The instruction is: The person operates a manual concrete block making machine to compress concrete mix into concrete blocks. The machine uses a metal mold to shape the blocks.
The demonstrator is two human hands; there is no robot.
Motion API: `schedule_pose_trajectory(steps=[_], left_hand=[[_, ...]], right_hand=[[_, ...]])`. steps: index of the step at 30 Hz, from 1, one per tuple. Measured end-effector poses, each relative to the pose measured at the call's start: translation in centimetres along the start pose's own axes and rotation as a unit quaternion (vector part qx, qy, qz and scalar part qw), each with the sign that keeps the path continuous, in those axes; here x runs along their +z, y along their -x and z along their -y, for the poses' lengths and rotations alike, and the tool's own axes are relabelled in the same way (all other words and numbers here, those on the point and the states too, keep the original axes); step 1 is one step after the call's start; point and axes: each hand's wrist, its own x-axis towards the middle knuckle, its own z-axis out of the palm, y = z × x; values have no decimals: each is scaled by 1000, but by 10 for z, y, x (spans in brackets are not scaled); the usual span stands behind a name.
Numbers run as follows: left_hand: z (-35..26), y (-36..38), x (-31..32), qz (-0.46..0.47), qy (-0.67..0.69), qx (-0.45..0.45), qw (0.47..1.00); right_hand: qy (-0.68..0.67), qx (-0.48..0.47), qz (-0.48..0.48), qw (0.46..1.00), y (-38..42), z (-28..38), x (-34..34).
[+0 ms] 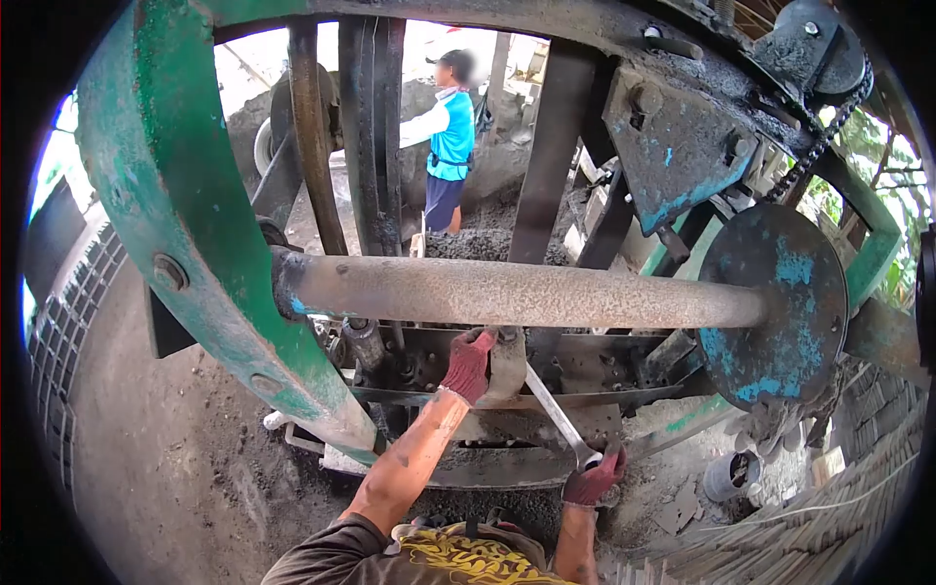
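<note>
A person in red work gloves is leaning under a large green-painted steel machine frame [185, 214]. The left hand [468, 363] is reaching up, fingers curled against a grey metal bracket [507, 366] just below a thick rusty horizontal shaft [517, 291]. The right hand [595, 478] is closing fully around the lower end of a long silver steel spanner [558, 417], which is slanting up toward the bracket. The spanner looks stiff, fairly heavy and likely gritty; gripping far down the handle gives leverage. Another person in a blue vest [450, 136] is standing beyond.
</note>
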Motion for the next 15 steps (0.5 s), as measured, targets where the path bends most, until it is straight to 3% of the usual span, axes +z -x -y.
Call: schedule_pose_trajectory(steps=[1, 5, 7, 8, 11, 13, 15], left_hand=[[2, -2, -1, -1, -12, -2, 1000], [-2, 1, 1, -10, -67, 24, 997], [-12, 9, 6, 5, -35, -12, 999], [-12, 8, 5, 3, -36, -10, 999], [-4, -1, -2, -20, -51, -18, 998], [3, -7, -10, 9, -126, 51, 991], [2, -5, -4, -20, -66, 32, 997]], right_hand=[[58, -34, 7, 998, -2, 1, 0], [83, -45, -13, 995, 0, 0, 5], [-119, 77, -66, 988, 5, -15, 14], [-121, 78, -64, 988, 6, -16, 16], [-182, 53, -82, 978, 6, -2, 14], [-14, -93, -81, 992, 3, 17, 7], [-71, -38, -77, 994, 8, 11, 11]])
